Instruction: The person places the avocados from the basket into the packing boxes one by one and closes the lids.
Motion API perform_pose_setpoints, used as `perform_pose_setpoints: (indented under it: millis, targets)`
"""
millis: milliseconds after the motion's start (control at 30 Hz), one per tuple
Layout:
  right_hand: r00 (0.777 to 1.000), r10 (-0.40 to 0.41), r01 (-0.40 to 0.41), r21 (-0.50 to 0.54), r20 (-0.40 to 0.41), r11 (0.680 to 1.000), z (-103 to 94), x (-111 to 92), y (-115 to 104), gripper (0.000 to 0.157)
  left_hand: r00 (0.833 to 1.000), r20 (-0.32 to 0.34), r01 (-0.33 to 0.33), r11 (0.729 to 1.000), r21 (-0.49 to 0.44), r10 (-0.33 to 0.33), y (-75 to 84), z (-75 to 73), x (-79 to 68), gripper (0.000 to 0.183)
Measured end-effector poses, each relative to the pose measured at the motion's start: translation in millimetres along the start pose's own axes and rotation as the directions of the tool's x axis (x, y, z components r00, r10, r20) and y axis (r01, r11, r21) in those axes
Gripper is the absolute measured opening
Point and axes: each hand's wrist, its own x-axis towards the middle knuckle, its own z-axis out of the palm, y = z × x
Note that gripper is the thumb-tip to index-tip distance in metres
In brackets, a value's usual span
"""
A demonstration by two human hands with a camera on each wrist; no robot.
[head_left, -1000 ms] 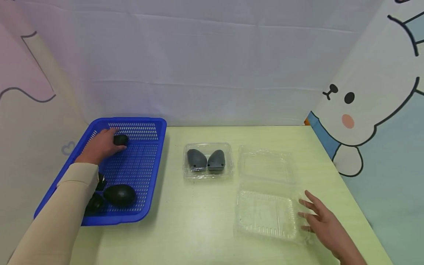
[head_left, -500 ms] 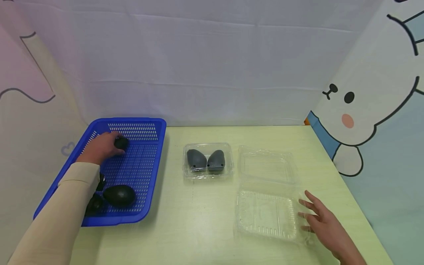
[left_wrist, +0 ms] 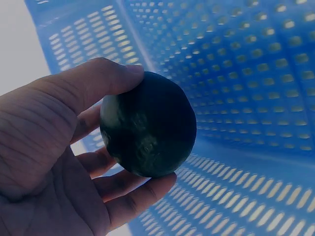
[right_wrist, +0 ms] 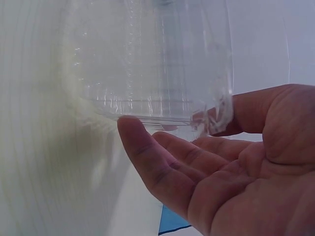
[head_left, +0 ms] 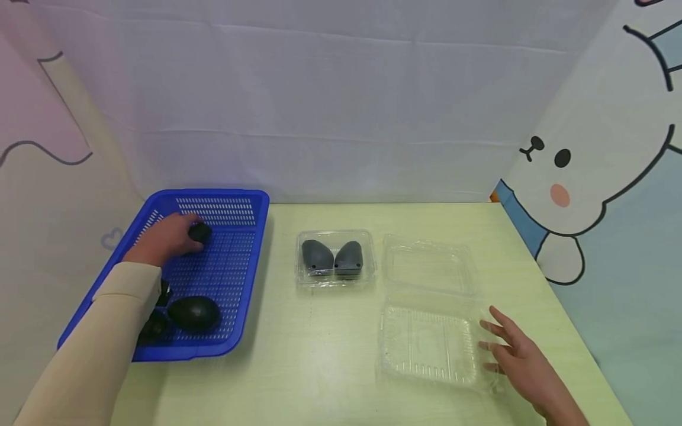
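My left hand (head_left: 162,239) grips a dark green avocado (left_wrist: 150,125) near the back of the blue basket (head_left: 246,296), with the thumb on one side and fingers on the other. Lower in the basket lie a larger dark avocado (head_left: 193,313) and other dark pieces (head_left: 153,327), partly hidden by the sleeve. My right hand (head_left: 524,361) holds the right rim of a clear plastic box (head_left: 428,343), whose lid (head_left: 428,266) lies folded back. In the right wrist view the thumb (right_wrist: 248,110) overlaps the box's corner, with the other fingers along the outer side.
A closed clear box (head_left: 303,283) with two dark grey pointed pieces (head_left: 348,258) stands mid-table, between the basket and the opened box. The pale table (head_left: 309,367) meets a white cloth (head_left: 341,106) at its back edge. Cartoon-printed cloth (head_left: 634,236) hangs on the right.
The left hand, with the avocado in its fingers, has shifted slightly right and toward the front within the basket. The right hand and both clear boxes stay where they were.
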Motion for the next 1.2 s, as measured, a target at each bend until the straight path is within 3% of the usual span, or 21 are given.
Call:
perform_pose_setpoints:
  millis: [133, 367, 767, 933, 1200]
  targets:
    - [1.000, 0.007, -0.007, 0.004, 0.003, 1.000, 0.5, 1, 0, 0.070, 1.000, -0.025, 0.009, 1.000, 0.019, -0.009, 11.1, -11.1, -6.6, 0.066]
    - [1.000, 0.005, -0.005, 0.009, 0.004, 1.000, -0.2, 2, 1, 0.070, 0.995, -0.093, -0.040, 0.998, 0.055, 0.045, 36.2, -31.1, -19.7, 0.067]
    - [1.000, -0.001, -0.001, 0.062, 0.019, 0.998, -0.5, 2, 4, 0.071, 0.974, -0.164, -0.140, 0.986, 0.094, 0.154, 99.9, -58.0, -48.7, 0.066]
    - [1.000, -0.008, 0.006, 0.071, 0.017, 0.997, -0.3, 1, 5, 0.071, 0.956, -0.200, -0.200, 0.976, 0.087, 0.213, 128.0, -61.3, -64.1, 0.065]
    - [1.000, 0.001, -0.003, 0.068, 0.018, 0.998, -0.7, 1, 4, 0.071, 0.931, -0.212, -0.285, 0.955, 0.086, 0.297, 162.8, -53.1, -82.8, 0.063]
